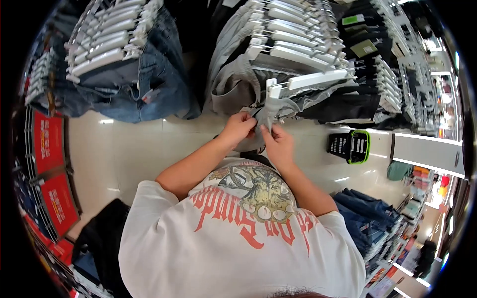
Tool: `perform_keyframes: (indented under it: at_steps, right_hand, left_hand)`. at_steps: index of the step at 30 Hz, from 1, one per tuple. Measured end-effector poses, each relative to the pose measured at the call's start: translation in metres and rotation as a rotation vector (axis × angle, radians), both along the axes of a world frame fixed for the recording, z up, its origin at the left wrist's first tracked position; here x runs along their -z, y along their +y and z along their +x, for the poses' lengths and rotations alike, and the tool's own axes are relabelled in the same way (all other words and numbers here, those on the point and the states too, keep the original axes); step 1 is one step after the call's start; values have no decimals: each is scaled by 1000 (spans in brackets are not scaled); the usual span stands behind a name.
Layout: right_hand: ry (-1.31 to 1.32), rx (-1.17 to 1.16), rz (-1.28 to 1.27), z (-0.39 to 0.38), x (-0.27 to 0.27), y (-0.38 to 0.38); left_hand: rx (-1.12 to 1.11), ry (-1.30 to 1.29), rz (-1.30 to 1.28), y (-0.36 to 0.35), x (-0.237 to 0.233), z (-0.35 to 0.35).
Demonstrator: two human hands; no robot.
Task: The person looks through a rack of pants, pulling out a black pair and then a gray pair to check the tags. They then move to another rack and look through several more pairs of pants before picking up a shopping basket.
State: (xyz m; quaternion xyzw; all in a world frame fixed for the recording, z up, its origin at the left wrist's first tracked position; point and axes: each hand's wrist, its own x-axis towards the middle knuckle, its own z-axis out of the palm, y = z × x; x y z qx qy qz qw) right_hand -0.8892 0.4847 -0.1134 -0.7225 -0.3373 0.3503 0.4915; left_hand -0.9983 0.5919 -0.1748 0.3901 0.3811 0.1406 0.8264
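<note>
Grey trousers (275,107) hang from a white clip hanger (318,79) at the front of a rack of grey trousers. My left hand (239,128) is closed on the left side of their grey cloth, fingers pinched together. On the right side of the same cloth, my right hand (277,141) is closed too, with the thumb pressed against it. The two hands are a short way apart, just in front of my chest. Below them the lower part of the cloth is partly hidden by my hands and shirt.
Blue jeans (159,84) hang on white hangers at the left. A black basket with a green rim (358,147) stands on the floor at the right. Red signs (48,141) line the far left. Folded jeans (365,216) lie at the lower right.
</note>
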Motion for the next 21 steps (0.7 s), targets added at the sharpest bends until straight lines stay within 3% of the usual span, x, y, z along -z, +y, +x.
perform_keyframes:
  at_steps: [3,7,13,21]
  right_hand:
    - [55,11,-29,-1,23,-4]
    - [90,-58,37,-5,7,-2]
    - [148,-245,29,12,5,-6]
    - [41,-11,274,41,12,-15]
  left_hand:
    - [85,83,-10,6,2,-1]
    - [164,132,-12,12,-1,-3]
    - [62,108,73,20,24,3]
    - [-114,102,156,52,30,-16]
